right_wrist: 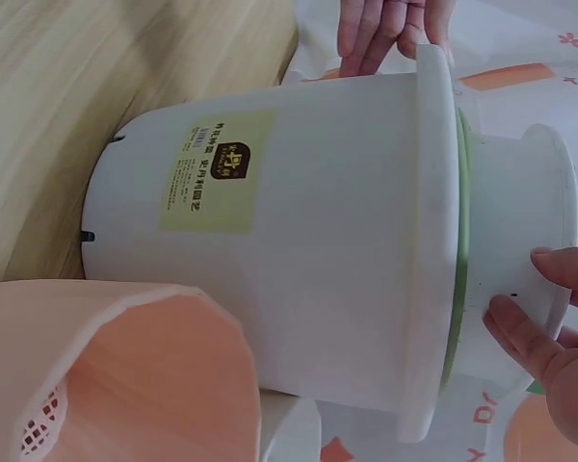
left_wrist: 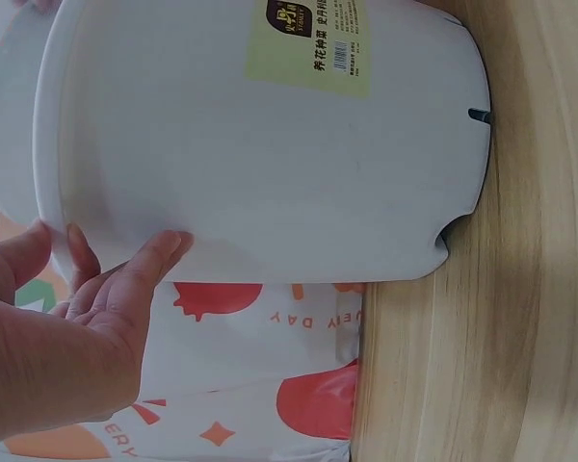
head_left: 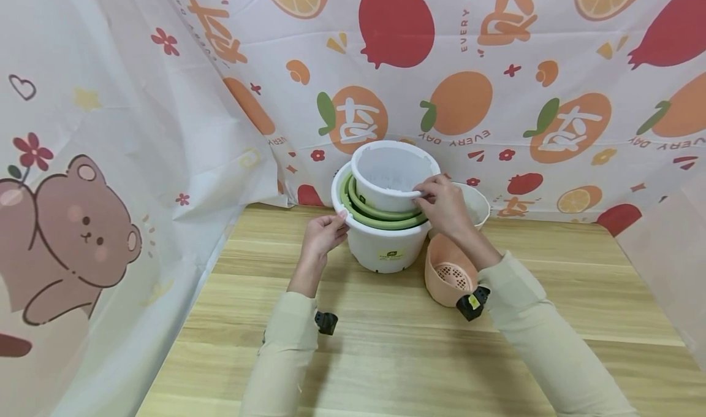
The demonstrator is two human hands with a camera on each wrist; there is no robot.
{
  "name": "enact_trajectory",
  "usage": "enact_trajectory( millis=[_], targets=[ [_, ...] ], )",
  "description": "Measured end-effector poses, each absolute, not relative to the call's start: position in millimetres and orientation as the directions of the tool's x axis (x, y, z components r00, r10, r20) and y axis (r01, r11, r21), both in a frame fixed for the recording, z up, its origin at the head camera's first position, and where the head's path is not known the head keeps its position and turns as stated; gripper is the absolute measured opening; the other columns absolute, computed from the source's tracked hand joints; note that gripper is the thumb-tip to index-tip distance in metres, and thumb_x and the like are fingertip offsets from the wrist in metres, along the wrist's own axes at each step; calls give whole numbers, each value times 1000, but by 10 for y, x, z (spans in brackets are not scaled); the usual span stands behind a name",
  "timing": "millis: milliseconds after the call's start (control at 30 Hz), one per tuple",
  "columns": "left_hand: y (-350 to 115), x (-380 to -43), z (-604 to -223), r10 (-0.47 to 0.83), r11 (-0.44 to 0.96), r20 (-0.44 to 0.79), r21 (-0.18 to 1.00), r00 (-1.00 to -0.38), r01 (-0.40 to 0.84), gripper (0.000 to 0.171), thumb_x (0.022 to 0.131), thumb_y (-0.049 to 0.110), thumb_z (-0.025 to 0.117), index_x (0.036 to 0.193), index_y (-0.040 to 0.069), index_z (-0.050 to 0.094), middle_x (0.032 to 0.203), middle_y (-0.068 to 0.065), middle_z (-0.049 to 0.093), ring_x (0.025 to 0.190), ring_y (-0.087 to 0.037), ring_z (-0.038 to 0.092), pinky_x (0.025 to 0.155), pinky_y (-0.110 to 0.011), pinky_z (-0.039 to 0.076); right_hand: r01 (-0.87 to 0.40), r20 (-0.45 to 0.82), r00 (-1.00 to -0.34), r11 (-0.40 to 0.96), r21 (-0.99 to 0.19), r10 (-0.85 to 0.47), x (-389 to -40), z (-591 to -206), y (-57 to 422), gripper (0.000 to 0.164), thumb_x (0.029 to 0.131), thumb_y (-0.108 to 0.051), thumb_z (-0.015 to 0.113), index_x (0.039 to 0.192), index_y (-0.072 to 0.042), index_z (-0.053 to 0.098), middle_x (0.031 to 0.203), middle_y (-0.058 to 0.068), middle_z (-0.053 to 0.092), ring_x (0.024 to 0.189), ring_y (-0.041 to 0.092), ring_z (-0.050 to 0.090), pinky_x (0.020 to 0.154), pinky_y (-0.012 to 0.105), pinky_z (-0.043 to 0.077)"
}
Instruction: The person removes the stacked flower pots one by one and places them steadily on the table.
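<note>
A large white plastic flowerpot [head_left: 369, 249] with a yellow label stands upright on the wooden table. Nested inside it are two green pots [head_left: 386, 224], their rims showing. A smaller white flowerpot [head_left: 380, 197] sits at the top of the stack, slightly tilted and raised above the green rims. My left hand [head_left: 324, 235] pinches the large pot's rim at its left side, thumb on top and fingers beneath against the wall [left_wrist: 116, 298]. At the small white pot's right edge, my right hand [head_left: 445, 207] grips the rim between thumb and fingers.
A peach-coloured pot [head_left: 436, 284] with a perforated base lies tipped to the right of the stack. Behind it, partly hidden by my right arm, is an off-white pot [head_left: 477, 203]. A fruit-printed cloth [head_left: 402, 107] hangs close behind; another drape [head_left: 187, 159] borders the table's left.
</note>
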State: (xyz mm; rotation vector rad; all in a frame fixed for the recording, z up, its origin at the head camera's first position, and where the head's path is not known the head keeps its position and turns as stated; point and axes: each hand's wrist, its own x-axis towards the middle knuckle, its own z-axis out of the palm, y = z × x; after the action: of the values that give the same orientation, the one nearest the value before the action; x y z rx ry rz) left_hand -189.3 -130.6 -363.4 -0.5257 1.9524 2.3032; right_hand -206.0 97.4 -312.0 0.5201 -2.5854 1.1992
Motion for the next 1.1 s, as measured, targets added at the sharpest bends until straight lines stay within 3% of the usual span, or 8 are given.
enact_trajectory(
  millis=[1100],
  targets=[
    [-1313,-1910,-3662,-152,-171,-305,945,-940,-279,24,92,18,57,98,-6,57,89,-11,63,92,-21,60,88,-36,48,-530,471,-840,596,-604,-270,-1961,-2768,1044,12,78,9,65,90,9,66,96,18,53,85,30,61,75,38,54]
  ],
)
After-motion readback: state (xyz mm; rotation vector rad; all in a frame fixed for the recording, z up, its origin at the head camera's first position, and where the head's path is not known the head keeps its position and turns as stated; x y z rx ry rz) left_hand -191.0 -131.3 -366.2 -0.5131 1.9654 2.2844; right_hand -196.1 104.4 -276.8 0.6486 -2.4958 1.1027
